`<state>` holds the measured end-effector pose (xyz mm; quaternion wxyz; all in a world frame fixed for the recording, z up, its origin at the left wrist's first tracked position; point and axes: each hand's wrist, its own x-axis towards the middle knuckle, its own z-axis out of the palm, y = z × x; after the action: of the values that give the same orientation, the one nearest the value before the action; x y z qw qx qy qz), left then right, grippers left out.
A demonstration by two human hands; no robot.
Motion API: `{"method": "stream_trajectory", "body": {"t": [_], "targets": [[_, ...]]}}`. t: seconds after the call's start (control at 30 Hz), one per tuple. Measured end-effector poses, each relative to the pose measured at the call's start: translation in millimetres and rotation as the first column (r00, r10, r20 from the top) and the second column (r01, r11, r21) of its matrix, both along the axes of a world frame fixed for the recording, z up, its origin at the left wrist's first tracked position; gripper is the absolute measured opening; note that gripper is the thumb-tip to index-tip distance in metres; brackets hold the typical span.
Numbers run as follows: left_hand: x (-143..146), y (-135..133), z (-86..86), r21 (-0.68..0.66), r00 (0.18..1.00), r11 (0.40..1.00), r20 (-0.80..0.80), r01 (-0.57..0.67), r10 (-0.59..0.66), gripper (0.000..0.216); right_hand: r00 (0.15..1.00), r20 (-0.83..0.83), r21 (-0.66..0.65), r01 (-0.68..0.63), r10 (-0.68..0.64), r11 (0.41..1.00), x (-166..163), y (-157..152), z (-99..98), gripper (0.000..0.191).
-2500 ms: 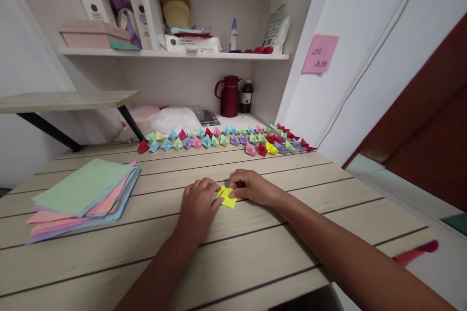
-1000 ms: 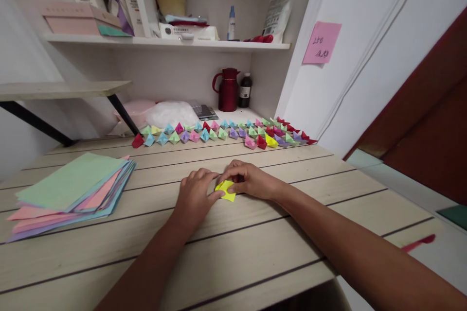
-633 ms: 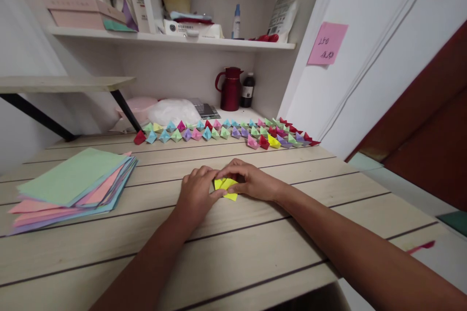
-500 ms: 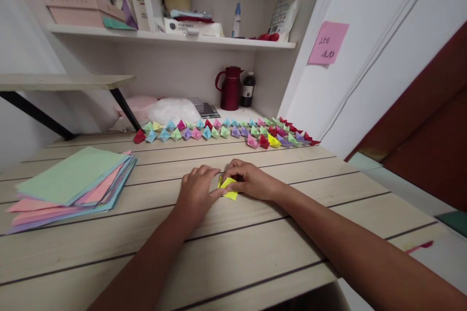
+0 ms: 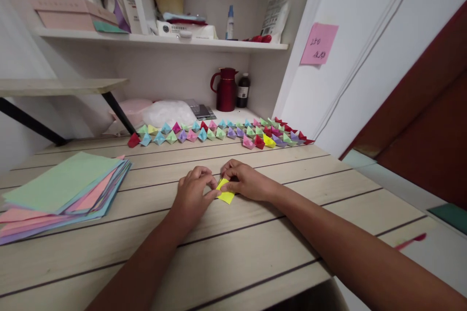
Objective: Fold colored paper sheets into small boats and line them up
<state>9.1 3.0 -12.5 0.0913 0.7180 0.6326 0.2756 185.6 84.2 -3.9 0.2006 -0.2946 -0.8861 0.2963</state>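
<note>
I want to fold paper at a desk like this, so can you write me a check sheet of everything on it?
Surface: pale wooden table, planks with dark gaps.
Job's things: small yellow paper, partly folded, lying on the table; stack of coloured sheets at left.
Clutter: rows of folded paper shapes along the back; red jug, dark bottle and white bag behind them.
Hands: left hand and right hand both pinch the yellow paper with their fingers.
Cables: nothing seen.
Surroundings: shelf above, holding boxes; pink sticky note on the white wall.
</note>
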Motion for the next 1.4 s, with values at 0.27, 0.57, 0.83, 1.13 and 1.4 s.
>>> {"method": "stream_trajectory", "body": {"t": [0.27,0.57,0.83,1.13,1.4], "targets": [[1.6,4.8,0.3,-0.045,0.997,0.996,0.011,-0.071,0.072,0.004,0.986,0.086,0.159,0.129,-0.143,0.979,-2.1,-2.4,1.2,0.016],[5.2,1.7,2.6,-0.035,0.991,0.997,-0.111,-0.072,0.068,0.013,0.913,0.264,0.3,0.229,-0.311,0.926,-7.3,-10.3,6.3,0.029],[4.8,0.0,0.1,0.003,0.986,0.999,-0.16,-0.048,0.048,0.008,0.829,0.358,0.432,0.261,-0.43,0.863,-6.4,-18.3,6.2,0.037],[-15.7,-4.0,2.6,0.055,0.924,0.966,-0.31,0.253,-0.224,0.029,0.835,0.368,0.413,0.247,-0.409,0.876,-5.6,-10.7,3.6,0.036],[-10.7,-4.7,6.0,0.028,0.88,0.962,-0.413,0.271,-0.236,0.041,0.91,0.228,0.238,0.292,-0.345,0.926,4.9,3.0,4.1,0.017]]}}
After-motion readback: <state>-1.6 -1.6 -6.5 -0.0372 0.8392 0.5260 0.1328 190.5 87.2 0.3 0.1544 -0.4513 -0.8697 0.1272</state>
